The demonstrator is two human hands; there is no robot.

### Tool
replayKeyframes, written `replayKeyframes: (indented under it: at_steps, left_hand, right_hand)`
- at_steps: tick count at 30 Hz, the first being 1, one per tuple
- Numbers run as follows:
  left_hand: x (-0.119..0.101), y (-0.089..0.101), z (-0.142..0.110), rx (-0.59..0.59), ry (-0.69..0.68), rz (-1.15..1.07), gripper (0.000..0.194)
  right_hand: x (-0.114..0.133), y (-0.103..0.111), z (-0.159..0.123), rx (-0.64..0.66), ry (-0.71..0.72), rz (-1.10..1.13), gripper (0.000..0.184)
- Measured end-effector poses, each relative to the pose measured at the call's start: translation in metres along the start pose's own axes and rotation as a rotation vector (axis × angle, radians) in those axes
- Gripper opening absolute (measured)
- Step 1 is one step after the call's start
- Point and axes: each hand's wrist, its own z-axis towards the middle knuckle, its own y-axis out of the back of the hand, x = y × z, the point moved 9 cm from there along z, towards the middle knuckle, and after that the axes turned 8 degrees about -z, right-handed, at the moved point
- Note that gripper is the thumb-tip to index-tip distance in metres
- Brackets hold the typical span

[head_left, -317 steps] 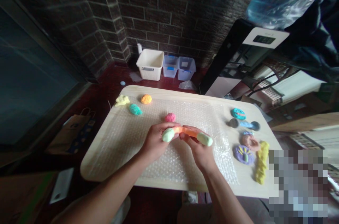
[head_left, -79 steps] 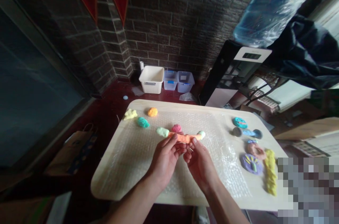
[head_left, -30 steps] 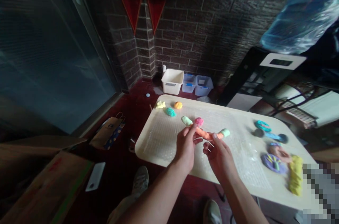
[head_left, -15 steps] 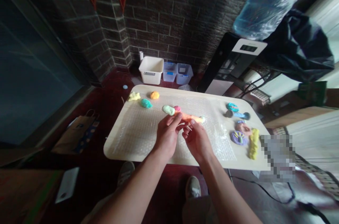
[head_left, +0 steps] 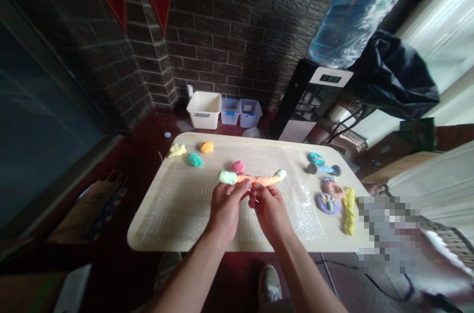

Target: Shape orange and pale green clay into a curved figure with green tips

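Both hands grip an orange clay roll [head_left: 261, 180] with pale green lumps on its two ends, held above the table. My left hand [head_left: 227, 207] is closed on its left half, thumb on the near side. My right hand [head_left: 270, 209] pinches it right of the middle, fingers curled close to the left ones. The pale green left lump [head_left: 227, 177] looks larger than the right lump [head_left: 282, 174]. Just beyond the roll, a pink clay ball [head_left: 237, 166] rests on bubble wrap [head_left: 177, 204]. What the fingertips press on underneath is hidden.
Yellow [head_left: 177, 150], teal [head_left: 194, 159] and orange clay lumps [head_left: 207, 147] sit at the table's far left. Along its right side lie a dumbbell-shaped piece [head_left: 324, 170], a purple disc [head_left: 328, 203], a yellow strip [head_left: 348, 212] and others. Tubs [head_left: 204, 110] and a water dispenser [head_left: 311, 100] stand beyond.
The view has swung about. The roll was bent downward at its ends at first; now it is nearly straight with its right end slightly raised. Both hands have kept hold, fingertips now closer together.
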Motion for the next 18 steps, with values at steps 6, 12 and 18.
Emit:
replayKeyframes:
  at_steps: [6,12,18]
  left_hand:
    - [0.004,0.004,0.007,-0.034,-0.009,-0.004,0.030]
    - [0.006,0.001,0.015,-0.073,0.038,-0.035,0.038]
    - [0.004,0.004,0.023,-0.129,0.058,-0.058,0.034]
  right_hand:
    - [-0.006,0.003,0.007,-0.010,-0.020,0.004,0.023]
    - [-0.017,0.009,0.017,-0.049,-0.134,0.128,0.032]
    - [-0.020,0.013,0.030,-0.063,-0.129,0.031,0.030]
